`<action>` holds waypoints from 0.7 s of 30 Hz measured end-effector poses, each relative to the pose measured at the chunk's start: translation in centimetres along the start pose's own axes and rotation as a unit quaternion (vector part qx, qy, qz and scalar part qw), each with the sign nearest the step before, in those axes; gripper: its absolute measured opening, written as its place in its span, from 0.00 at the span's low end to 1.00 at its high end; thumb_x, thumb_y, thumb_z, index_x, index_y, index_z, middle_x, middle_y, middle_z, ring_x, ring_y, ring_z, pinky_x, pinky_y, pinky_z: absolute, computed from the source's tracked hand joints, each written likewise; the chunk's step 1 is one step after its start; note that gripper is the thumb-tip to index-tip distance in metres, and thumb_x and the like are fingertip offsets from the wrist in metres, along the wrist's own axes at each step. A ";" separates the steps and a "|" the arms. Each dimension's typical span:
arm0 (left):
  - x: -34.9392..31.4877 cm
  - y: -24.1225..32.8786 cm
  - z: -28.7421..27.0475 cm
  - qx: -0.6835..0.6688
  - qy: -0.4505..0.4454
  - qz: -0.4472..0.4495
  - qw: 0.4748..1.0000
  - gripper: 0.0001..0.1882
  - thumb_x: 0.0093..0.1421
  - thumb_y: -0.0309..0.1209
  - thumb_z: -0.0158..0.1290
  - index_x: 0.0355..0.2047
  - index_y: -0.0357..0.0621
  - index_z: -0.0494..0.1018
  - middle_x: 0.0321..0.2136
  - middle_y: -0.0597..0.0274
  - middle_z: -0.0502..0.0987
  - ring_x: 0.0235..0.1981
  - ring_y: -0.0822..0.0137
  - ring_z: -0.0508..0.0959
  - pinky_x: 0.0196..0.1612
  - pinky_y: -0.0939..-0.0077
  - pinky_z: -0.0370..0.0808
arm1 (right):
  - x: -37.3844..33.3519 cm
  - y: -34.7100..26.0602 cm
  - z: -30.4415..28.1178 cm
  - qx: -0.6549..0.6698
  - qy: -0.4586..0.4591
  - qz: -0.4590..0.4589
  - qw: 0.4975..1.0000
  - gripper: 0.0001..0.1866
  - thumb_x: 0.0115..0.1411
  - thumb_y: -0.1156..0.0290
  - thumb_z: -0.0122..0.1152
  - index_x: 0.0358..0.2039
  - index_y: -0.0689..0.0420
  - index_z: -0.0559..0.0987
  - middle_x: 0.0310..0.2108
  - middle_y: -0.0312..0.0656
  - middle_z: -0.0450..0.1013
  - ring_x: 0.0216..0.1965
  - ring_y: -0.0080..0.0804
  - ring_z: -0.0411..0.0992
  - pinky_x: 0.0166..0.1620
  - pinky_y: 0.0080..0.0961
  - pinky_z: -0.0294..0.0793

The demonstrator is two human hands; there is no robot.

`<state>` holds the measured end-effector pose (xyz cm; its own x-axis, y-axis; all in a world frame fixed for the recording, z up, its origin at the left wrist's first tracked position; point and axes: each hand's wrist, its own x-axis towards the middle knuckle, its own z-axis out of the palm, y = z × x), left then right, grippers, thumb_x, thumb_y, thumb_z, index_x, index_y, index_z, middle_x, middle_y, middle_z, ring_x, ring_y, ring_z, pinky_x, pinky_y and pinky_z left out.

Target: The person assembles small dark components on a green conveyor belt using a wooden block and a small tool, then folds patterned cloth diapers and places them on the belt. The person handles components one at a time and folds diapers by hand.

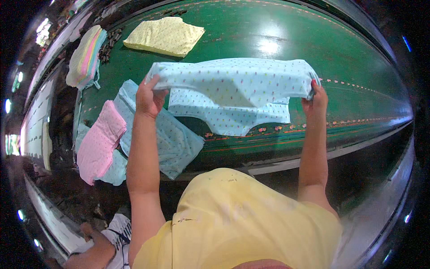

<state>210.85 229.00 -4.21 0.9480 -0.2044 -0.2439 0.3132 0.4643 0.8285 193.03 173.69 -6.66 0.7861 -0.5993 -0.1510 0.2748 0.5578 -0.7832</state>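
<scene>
Between my two hands a light blue patterned fabric piece (224,78) is stretched out, its middle sagging in a curve. My left hand (150,97) grips its left end, and my right hand (316,96) pinches the right end. Beneath it, a matching blue cut piece (228,119) with curved lower edges lies flat on the green table (349,107). The held piece hides the upper part of the lying one. Partly behind my left forearm, more blue patterned fabric (179,150) hangs over the table's near edge.
A pink folded cloth stack (101,143) sits at the near left. Farther back are a stack of multicoloured cloths (87,58) and a pale yellow patterned stack (165,36). Another person (101,246) is at the lower left. Small dark pieces (107,47) lie beside the multicoloured stack.
</scene>
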 end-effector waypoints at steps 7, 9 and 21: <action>1.7 -11.5 -8.0 0.155 0.125 -0.106 0.974 0.23 0.76 0.26 0.57 0.69 0.36 0.71 0.50 0.50 0.85 0.41 0.58 0.89 0.37 0.62 0.93 | -1.1 10.1 -9.3 -0.278 0.037 0.107 0.954 0.24 0.76 0.73 0.62 0.69 0.64 0.74 0.56 0.45 0.83 0.52 0.40 0.84 0.58 0.42 0.84; 1.7 -12.4 -7.6 0.165 0.158 -0.117 0.966 0.26 0.75 0.26 0.58 0.71 0.35 0.69 0.52 0.48 0.84 0.42 0.56 0.89 0.37 0.61 0.93 | -2.0 11.1 -10.0 -0.331 0.016 0.088 0.940 0.25 0.74 0.75 0.63 0.69 0.63 0.74 0.56 0.44 0.83 0.53 0.39 0.83 0.58 0.40 0.83; 1.3 -11.0 -8.8 0.279 0.229 -0.114 0.925 0.37 0.68 0.17 0.62 0.76 0.35 0.62 0.42 0.46 0.83 0.26 0.57 0.89 0.24 0.68 0.89 | -4.1 8.3 -7.7 -0.442 -0.045 0.079 0.892 0.34 0.62 0.86 0.65 0.70 0.57 0.81 0.64 0.43 0.81 0.59 0.31 0.79 0.62 0.27 0.77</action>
<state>209.08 231.19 -18.07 0.8249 0.2043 -0.5270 0.5519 -0.0900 0.8290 187.79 176.38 -17.18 0.8284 -0.4825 -0.2846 -0.3570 -0.0632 -0.9320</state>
